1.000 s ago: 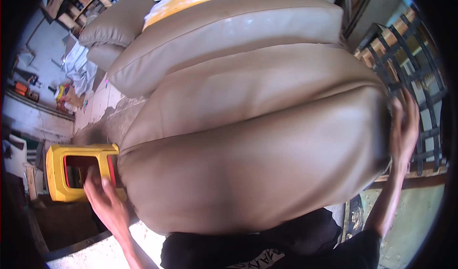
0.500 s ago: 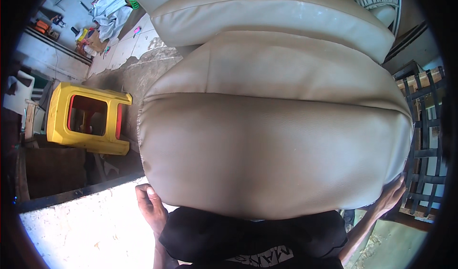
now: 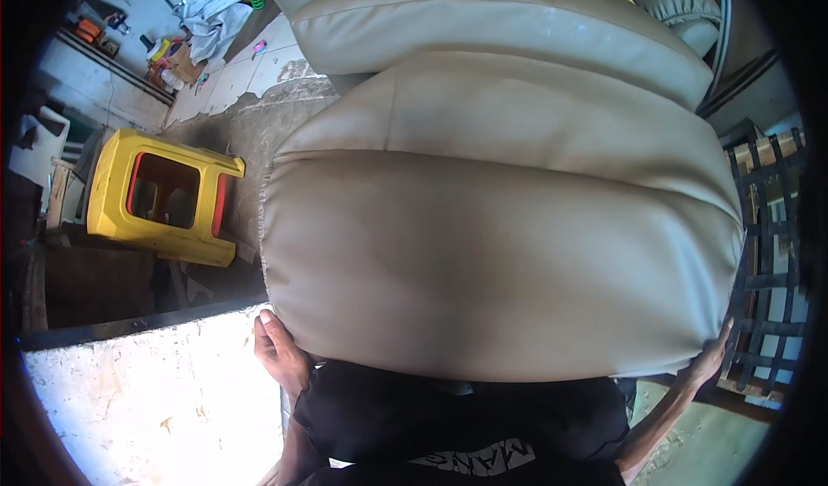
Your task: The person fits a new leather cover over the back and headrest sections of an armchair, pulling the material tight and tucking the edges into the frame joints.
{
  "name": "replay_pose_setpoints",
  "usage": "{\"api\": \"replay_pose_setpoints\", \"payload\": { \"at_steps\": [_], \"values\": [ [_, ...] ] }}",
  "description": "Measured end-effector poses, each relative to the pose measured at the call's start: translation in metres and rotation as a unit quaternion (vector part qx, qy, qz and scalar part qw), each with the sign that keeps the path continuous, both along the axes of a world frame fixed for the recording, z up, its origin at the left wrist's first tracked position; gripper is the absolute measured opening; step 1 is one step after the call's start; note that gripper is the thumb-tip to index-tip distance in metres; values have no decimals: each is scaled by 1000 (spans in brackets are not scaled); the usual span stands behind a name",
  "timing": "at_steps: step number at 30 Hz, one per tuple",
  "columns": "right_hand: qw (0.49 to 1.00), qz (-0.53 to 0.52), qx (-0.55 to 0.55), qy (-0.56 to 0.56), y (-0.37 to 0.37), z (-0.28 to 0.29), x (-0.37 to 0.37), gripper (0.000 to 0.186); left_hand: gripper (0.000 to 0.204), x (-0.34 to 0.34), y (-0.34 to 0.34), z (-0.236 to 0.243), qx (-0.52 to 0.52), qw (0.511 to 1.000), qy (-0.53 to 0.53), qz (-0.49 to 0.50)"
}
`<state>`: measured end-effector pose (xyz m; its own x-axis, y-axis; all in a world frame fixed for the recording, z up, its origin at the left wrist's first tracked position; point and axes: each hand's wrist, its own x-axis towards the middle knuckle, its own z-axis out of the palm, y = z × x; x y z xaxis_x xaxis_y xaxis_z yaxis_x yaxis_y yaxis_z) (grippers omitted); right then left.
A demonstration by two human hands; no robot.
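A large, padded sofa cushion (image 3: 483, 262) in shiny grey-brown leather-like cover fills the middle of the view, a seam running across it. Its near edge rests against my black shirt. At the near left corner, my left hand (image 3: 282, 354) is closed on the cushion's edge, thumb upward and other fingers partly hidden. My right hand (image 3: 711, 355) grips the near right corner from the side, with most of its fingers hidden behind the cover.
Beyond the cushion stands a matching sofa part (image 3: 500, 33). A yellow plastic stool (image 3: 112, 201) lies on its side at left. On the right is a wooden frame with dark woven straps (image 3: 768, 281). A bright white board (image 3: 155, 408) lies at lower left.
The cushion's near edge has risen slightly, and its left side has shifted a little right. My left hand has moved up against its corner. The whole view has turned slightly.
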<state>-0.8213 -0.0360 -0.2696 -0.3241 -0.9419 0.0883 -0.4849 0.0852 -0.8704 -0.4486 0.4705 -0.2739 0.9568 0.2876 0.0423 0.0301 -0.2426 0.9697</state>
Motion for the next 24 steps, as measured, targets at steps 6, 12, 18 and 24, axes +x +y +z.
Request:
{"api": "replay_pose_setpoints", "payload": {
  "at_steps": [6,12,18,24],
  "values": [
    [999,-34,-34,-1,1,-11,-5,69,46,-11,10,-1,45,999,27,-5],
    [997,-3,-81,-6,-5,-33,-7,67,43,-5,32,-37,22,998,-43,42],
    [969,-149,-181,74,-1,-54,6,69,42,34,89,-139,-38,985,-75,151],
    [945,-89,-130,286,27,-9,29,49,34,6,40,-42,200,978,-52,22]
  ]
}}
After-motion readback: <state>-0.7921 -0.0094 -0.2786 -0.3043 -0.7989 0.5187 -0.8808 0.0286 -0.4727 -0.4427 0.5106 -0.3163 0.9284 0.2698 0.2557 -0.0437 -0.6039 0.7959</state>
